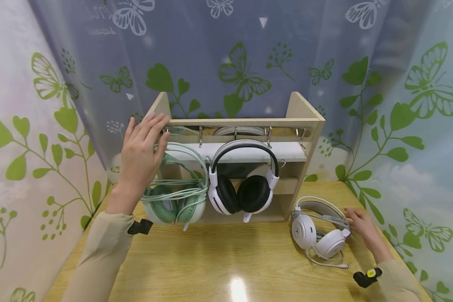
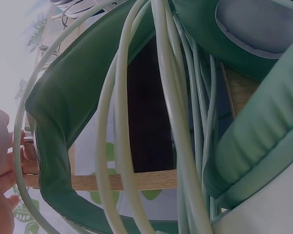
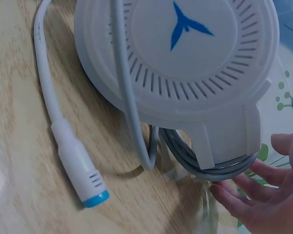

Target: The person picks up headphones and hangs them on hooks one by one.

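Observation:
My left hand [image 1: 143, 149] lies with extended fingers at the upper left corner of the wooden rack [image 1: 245, 122]. Just beneath it hangs a green headset [image 1: 192, 207], its pale green cable [image 2: 171, 97] bundled across the middle. A white headset with black ear pads [image 1: 253, 193] hangs beside that one. On the table at the right rests a second white headset [image 1: 303, 230], with a blue emblem on its ear cup [image 3: 185, 48] and a blue-tipped microphone [image 3: 80, 170]. My right hand [image 1: 364, 226] is at its right side, thumb apart, fingertips by the coiled grey cable [image 3: 224, 171]; contact is unclear.
Several metal hooks [image 1: 269, 137] line the rack's front rail. A white shelf [image 1: 292, 152] sits below the rail. The wooden table [image 1: 196, 264] extends in front, and a patterned curtain [image 1: 287, 50] hangs close behind and at both sides.

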`<state>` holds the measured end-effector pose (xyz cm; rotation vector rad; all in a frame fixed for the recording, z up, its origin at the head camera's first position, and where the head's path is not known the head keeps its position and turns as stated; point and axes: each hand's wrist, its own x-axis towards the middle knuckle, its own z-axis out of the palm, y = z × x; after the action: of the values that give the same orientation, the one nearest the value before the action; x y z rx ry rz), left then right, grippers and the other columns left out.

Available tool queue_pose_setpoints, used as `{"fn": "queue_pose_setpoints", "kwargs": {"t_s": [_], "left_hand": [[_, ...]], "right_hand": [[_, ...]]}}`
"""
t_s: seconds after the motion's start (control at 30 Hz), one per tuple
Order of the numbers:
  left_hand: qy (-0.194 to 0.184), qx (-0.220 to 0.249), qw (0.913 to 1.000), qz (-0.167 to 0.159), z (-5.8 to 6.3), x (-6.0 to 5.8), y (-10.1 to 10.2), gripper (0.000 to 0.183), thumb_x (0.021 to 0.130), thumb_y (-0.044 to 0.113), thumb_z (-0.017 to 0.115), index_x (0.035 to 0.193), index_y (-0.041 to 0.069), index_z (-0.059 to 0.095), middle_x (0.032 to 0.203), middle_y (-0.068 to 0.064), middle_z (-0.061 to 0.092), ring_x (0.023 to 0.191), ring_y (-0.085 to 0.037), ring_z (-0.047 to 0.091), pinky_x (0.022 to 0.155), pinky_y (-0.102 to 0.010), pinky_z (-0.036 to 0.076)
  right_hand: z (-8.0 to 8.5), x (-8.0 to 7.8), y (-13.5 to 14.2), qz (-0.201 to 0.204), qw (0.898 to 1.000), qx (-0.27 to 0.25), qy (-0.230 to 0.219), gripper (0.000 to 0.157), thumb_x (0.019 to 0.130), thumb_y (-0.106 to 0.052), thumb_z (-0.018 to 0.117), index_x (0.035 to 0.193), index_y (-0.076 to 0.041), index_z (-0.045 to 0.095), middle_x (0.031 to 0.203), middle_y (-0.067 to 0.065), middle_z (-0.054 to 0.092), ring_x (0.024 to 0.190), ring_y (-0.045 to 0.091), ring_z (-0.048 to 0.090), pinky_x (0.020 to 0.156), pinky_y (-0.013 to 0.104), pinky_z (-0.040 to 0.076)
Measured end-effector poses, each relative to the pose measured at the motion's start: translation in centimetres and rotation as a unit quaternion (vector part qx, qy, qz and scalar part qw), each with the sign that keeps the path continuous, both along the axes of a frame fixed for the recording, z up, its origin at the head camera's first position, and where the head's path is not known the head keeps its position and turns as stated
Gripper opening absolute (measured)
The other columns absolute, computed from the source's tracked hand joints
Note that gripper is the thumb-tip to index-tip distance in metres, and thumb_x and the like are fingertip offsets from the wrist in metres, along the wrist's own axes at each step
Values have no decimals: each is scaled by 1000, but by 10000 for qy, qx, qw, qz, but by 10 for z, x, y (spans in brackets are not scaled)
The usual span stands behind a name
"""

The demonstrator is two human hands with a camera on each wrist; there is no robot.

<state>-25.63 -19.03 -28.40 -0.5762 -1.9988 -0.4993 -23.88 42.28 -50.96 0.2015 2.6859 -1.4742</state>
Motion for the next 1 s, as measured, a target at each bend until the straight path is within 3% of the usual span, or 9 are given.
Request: {"fn": "queue_pose_setpoints", "kwargs": {"t_s": [0.07, 0.23, 0.33, 0.5, 0.63, 0.7, 0.77, 0.83, 1.0], "left_hand": [[-10, -8, 10000, 4, 0, 0, 0, 39, 103, 18, 60, 140, 7, 61, 143, -12, 60, 140, -31, 48, 127, -47, 15], [-21, -22, 10000, 20, 1, 0, 0, 39, 104, 19, 60, 140, 7, 62, 142, -13, 60, 140, -31, 48, 127, -47, 14], [-27, -30, 10000, 29, 1, 0, 0, 39, 104, 20, 60, 140, 6, 62, 142, -13, 60, 140, -32, 48, 127, -47, 14], [-26, -37, 10000, 26, 1, 0, 1, 39, 104, 20, 59, 140, 7, 61, 143, -13, 60, 140, -31, 48, 127, -47, 14], [-10, -21, 10000, 34, 1, 0, 1, 39, 104, 19, 60, 140, 7, 62, 143, -12, 60, 140, -31, 48, 126, -48, 15], [-11, -12, 10000, 37, 1, 1, 1, 38, 103, 18, 60, 140, 7, 62, 143, -12, 60, 140, -31, 48, 126, -48, 15], [-21, -16, 10000, 47, 1, 1, 1, 38, 104, 19, 60, 140, 7, 62, 143, -12, 60, 140, -31, 48, 127, -47, 15], [-37, -27, 10000, 52, 1, 1, 1, 39, 104, 20, 59, 140, 7, 61, 143, -12, 60, 140, -31, 48, 127, -47, 14], [-52, -40, 10000, 61, 0, 1, 0, 39, 104, 21, 59, 141, 8, 61, 143, -12, 60, 140, -31, 48, 127, -47, 14]], "right_hand": [[-1, -1, 1, -20, 9997, -124, -209, 69, 112, -35, 21, 147, 24, 22, 148, 46, 30, 119, 30, 60, 77, 13, 51], [-3, -1, 2, -108, 9976, -388, -566, 75, 112, -41, 25, 150, 24, 16, 152, 44, 25, 103, 6, 63, 79, 14, 53], [-3, -1, 3, -106, 9969, -384, -684, 77, 111, -43, 26, 150, 23, 15, 153, 44, 23, 102, 1, 60, 80, 14, 52], [-1, 1, 5, -133, 9960, -439, -762, 78, 111, -41, 27, 149, 25, 14, 143, 41, 42, 88, -10, 55, 77, 15, 53], [1, 2, 4, -75, 9951, -728, -664, 73, 112, -35, 32, 147, 27, 17, 105, 13, 70, 77, -12, 55, 73, 16, 54], [2, 3, 3, -35, 9947, -821, -623, 71, 111, -33, 34, 146, 27, 19, 94, -5, 66, 75, -10, 56, 71, 17, 54], [4, 3, 1, -55, 9945, -855, -600, 70, 111, -33, 36, 146, 26, 21, 90, -12, 62, 74, -8, 56, 70, 17, 53], [5, 4, 1, -50, 9950, -802, -601, 71, 111, -33, 35, 147, 26, 21, 93, -9, 62, 74, -7, 56, 69, 17, 53], [11, 5, 0, -26, 9964, -498, -680, 76, 111, -39, 33, 147, 26, 20, 120, 27, 57, 78, -7, 57, 72, 18, 54]]}}
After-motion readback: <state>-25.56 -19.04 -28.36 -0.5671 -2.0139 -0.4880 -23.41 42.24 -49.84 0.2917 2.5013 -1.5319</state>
